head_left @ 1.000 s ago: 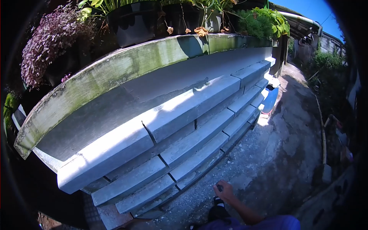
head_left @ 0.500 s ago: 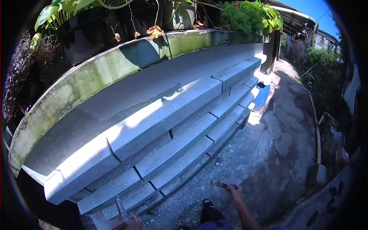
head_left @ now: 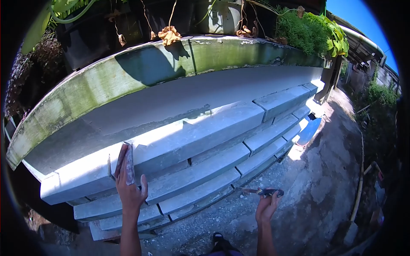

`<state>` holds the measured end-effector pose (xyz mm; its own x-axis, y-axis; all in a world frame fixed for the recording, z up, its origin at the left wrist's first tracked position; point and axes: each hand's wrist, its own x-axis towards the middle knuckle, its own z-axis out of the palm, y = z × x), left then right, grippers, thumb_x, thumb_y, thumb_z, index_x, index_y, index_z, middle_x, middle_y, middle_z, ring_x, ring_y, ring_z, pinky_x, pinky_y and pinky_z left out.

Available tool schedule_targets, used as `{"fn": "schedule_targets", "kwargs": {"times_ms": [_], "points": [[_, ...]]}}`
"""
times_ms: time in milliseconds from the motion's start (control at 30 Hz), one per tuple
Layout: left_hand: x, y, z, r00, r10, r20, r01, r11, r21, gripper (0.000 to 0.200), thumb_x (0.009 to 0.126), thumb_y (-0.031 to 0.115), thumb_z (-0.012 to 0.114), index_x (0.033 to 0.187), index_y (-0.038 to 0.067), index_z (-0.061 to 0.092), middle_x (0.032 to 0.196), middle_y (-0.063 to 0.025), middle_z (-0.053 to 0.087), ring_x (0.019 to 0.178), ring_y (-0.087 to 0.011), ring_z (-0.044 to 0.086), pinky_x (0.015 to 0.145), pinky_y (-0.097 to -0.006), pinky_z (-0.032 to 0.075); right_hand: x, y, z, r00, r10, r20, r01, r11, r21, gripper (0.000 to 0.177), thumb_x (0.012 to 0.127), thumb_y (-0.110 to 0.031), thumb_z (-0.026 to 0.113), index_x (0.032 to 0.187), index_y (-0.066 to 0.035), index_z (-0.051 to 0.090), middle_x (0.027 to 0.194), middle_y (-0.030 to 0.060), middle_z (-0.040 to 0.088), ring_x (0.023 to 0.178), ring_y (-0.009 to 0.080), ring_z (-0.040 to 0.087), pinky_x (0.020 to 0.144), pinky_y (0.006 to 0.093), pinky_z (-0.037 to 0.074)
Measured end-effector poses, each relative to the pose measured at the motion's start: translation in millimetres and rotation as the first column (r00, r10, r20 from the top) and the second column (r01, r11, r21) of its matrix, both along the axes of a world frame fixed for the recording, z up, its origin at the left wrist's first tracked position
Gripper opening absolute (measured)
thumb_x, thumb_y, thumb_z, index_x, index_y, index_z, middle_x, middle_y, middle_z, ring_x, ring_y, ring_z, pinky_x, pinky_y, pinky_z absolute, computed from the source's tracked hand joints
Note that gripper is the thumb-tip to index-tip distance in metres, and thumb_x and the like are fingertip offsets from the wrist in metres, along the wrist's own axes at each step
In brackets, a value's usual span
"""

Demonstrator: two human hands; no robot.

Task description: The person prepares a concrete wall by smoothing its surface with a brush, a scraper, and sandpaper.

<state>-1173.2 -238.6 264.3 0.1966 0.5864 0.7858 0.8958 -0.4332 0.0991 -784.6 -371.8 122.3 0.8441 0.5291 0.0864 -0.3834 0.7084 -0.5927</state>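
Note:
My left hand (head_left: 130,194) holds a narrow, stained flat strip (head_left: 130,164) against the top block row, beside a dark vertical joint between two pale blocks (head_left: 192,132). The fingers lie along the strip. Lower right, my right hand (head_left: 267,209) is closed around the dark handle of a small trowel-like tool (head_left: 271,193). Its thin blade points left, over the ground near the lowest blocks. Stepped rows of pale blocks run along the wall under a mossy green ledge (head_left: 158,64).
Potted plants (head_left: 301,34) and dark pots stand on the ledge. A blue object (head_left: 310,131) sits by the wall's far end. A concrete path (head_left: 316,170) runs along the right, with a long pole (head_left: 359,179) beside it. My foot (head_left: 218,236) shows at the bottom.
My left hand has moved up from the bottom edge to the top block row with the strip. My right hand has risen slightly with its tool. The view has shifted.

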Motion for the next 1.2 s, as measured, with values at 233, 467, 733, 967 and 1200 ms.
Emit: {"fn": "schedule_targets", "kwargs": {"times_ms": [233,467,733,967,1200], "points": [[18.5,16.7,-0.8,0.996,0.026,0.086,-0.034,0.994,0.101,0.060,0.080,0.012,0.064,0.139,0.003,0.056,0.139,-0.0147,0.059,0.130,-0.0291,0.054,0.112,-0.0412,0.035,17.6,91.9,131.3,0.837,-0.213,0.503,-0.001,0.921,0.391,0.029,0.097,-0.012,0.052,0.120,-0.012,0.034,0.085,0.0053,0.046,0.083,0.0178,0.048,0.078,0.0381,0.048],[29.6,10.9,13.7,0.987,0.064,0.144,-0.073,0.996,0.059,0.055,0.079,0.014,0.068,0.133,0.004,0.061,0.133,-0.0137,0.063,0.125,-0.0306,0.058,0.111,-0.0415,0.036,-16.3,125.0,151.5,0.657,-0.454,0.602,0.069,0.831,0.552,0.037,0.090,-0.005,0.058,0.113,-0.013,0.030,0.074,0.0031,0.044,0.068,0.0130,0.046,0.055,0.0267,0.046],[103.7,15.8,30.7,0.978,0.207,0.002,-0.207,0.977,-0.057,0.072,0.081,0.030,0.075,0.140,-0.003,0.050,0.146,-0.0177,0.051,0.137,-0.0311,0.045,0.114,-0.0418,0.035,2.2,82.6,64.0,0.710,-0.238,0.662,0.111,0.967,0.229,0.035,0.090,-0.005,0.057,0.110,-0.013,0.029,0.075,0.0034,0.045,0.062,0.0117,0.044,0.052,0.0257,0.046],[227.7,56.2,22.6,0.994,0.082,-0.071,-0.086,0.995,-0.059,0.085,0.090,0.054,0.062,0.139,-0.014,0.047,0.146,-0.0254,0.047,0.146,-0.0335,0.034,0.117,-0.0427,0.030,52.3,27.7,22.7,0.772,-0.222,0.595,0.303,0.952,-0.038,0.031,0.092,-0.004,0.056,0.112,-0.010,0.033,0.082,0.0056,0.048,0.066,0.0136,0.048,0.055,0.0278,0.045],[358.6,71.0,9.8,0.620,-0.781,0.074,0.675,0.482,-0.559,0.078,0.094,0.057,0.057,0.153,0.010,0.039,0.160,-0.0175,0.031,0.150,-0.0328,0.026,0.123,-0.0458,0.022,80.6,-31.9,21.6,0.730,-0.438,0.526,0.582,0.800,-0.142,0.029,0.096,-0.009,0.059,0.118,-0.006,0.039,0.093,0.0067,0.050,0.074,0.0153,0.050,0.069,0.0313,0.045]]}}
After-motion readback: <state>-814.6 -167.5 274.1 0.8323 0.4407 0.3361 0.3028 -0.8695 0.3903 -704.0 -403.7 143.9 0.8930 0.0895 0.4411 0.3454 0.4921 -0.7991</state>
